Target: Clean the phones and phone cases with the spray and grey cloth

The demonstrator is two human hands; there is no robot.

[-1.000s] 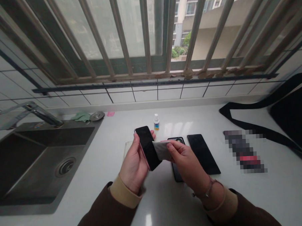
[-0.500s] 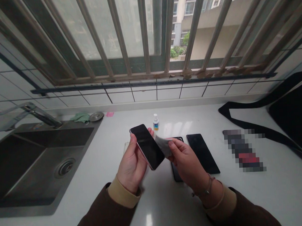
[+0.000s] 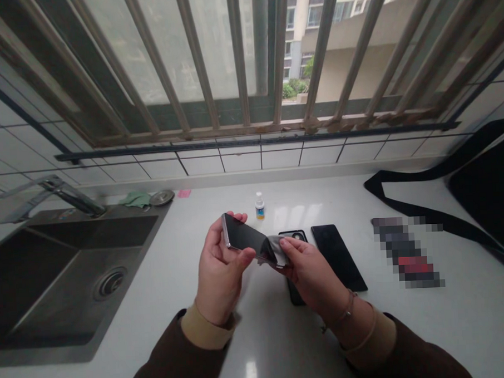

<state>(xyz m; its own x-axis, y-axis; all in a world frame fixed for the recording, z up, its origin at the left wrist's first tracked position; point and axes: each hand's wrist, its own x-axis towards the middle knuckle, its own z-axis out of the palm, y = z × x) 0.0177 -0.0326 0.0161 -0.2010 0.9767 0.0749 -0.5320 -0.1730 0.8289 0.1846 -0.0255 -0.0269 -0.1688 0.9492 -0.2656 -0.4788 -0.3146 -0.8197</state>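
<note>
A smartphone (image 3: 248,236) with a dark screen is held tilted above the counter. My left hand (image 3: 222,268) grips it along its long edges, thumb on the near side and fingertips on the far side. Between the thumb and fingers of my right hand (image 3: 307,264) is a grey cloth (image 3: 278,248), folded round the phone's right end and touching it. Partly behind my right hand lies a black phone case (image 3: 296,292) with a camera cutout. Beside it rests a flat black phone-like slab (image 3: 339,257).
A small white spray bottle (image 3: 259,206) stands behind the phone. On the left are a steel sink (image 3: 87,352), a faucet (image 3: 71,197), a green cloth (image 3: 135,199) and a drain cover (image 3: 161,197). A black bag strap (image 3: 405,175) and a blurred-out item (image 3: 407,252) lie right.
The phone has been turned to a flatter, more sideways tilt, my left grip shifting with it. The grey cloth has moved from beside the phone onto its right end.
</note>
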